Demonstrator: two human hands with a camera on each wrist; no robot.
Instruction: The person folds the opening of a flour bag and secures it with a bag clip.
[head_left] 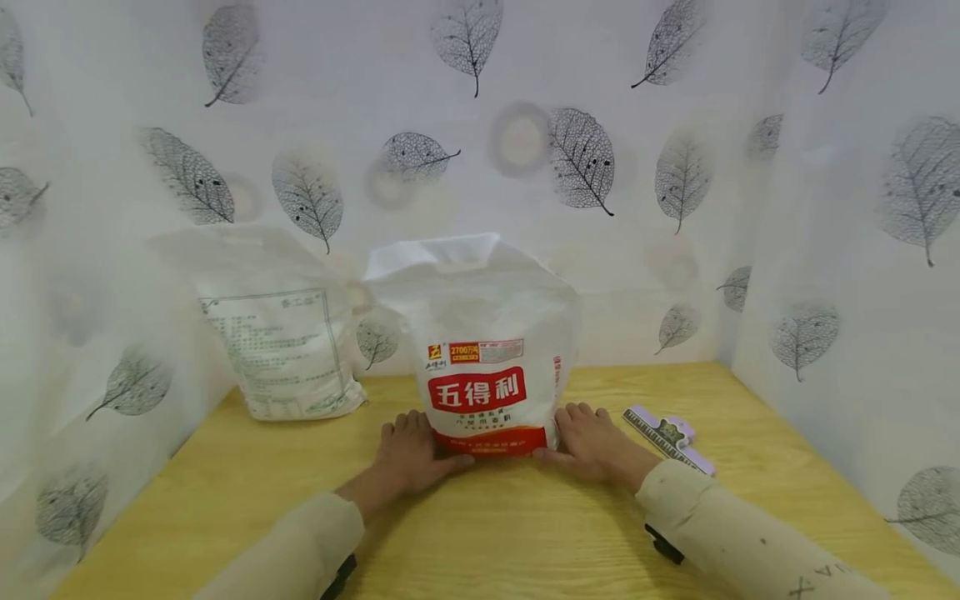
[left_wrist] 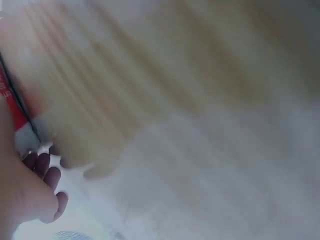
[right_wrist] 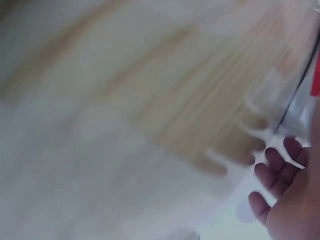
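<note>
A white flour bag (head_left: 491,308) with red printing stands upright on the wooden table. At its lower left corner, my left hand (head_left: 415,457) holds the bag, thumb along the front and fingers at the side. My right hand (head_left: 592,443) grips the lower right corner the same way. In the left wrist view, curved fingers (left_wrist: 47,175) show close to the bag's bottom edge (left_wrist: 17,107). Similar fingers (right_wrist: 275,172) lie by its base in the right wrist view. What lies behind the bag is hidden.
A second white bag (head_left: 281,358) with green print stands at the back left. Just right of my right hand lies a purple clip (head_left: 670,437) with a bear picture. Leaf-patterned curtain (head_left: 450,183) encloses the table (head_left: 487,533) at the back and sides.
</note>
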